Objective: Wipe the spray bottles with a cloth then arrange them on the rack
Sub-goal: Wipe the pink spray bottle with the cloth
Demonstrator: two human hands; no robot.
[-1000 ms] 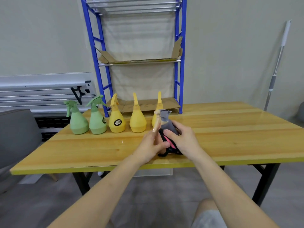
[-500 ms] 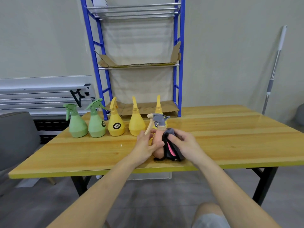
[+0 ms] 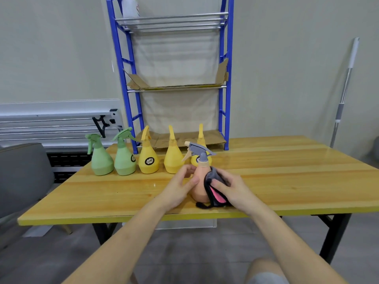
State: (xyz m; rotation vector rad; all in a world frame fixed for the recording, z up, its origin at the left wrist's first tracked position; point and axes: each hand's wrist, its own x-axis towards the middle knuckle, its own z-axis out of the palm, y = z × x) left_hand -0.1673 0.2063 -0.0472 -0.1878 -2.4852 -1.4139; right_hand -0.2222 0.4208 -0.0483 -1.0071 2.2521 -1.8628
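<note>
Head view, bottle in hand: we've got a peach spray bottle [image 3: 198, 187] with a grey trigger head standing on the wooden table [image 3: 287, 181], near its front edge and right in front of us.
Left hand: our left hand [image 3: 178, 189] curls round the bottle's left side, thumb on the body, steadying it.
Right hand: our right hand [image 3: 231, 189] grips a dark cloth [image 3: 214, 193] with a pink inner face and presses it onto the bottle's right side, so this looks like mid-wipe.
Which way it points: long axis is upright, base on the table, and the nozzle points left and a bit away from us with the trigger lever hanging below it.
The line-up: two green spray bottles [image 3: 111, 158] and three yellow spray bottles [image 3: 161, 158] stand in a row further back, the rightmost yellow partly hidden behind the peach one.
Rack: the blue rack [image 3: 222, 78] sits at the back of the table, cardboard on its lower shelves, and one pale bottle [image 3: 130, 7] is up on the top shelf, cut off by the frame edge.
Progress: pretty early, we'd say. One bottle shelved at most, one being wiped, five waiting on the table; we can't tell whether any of those are already clean.
Left to do: finish this one, shelve it, then work through the row.
</note>
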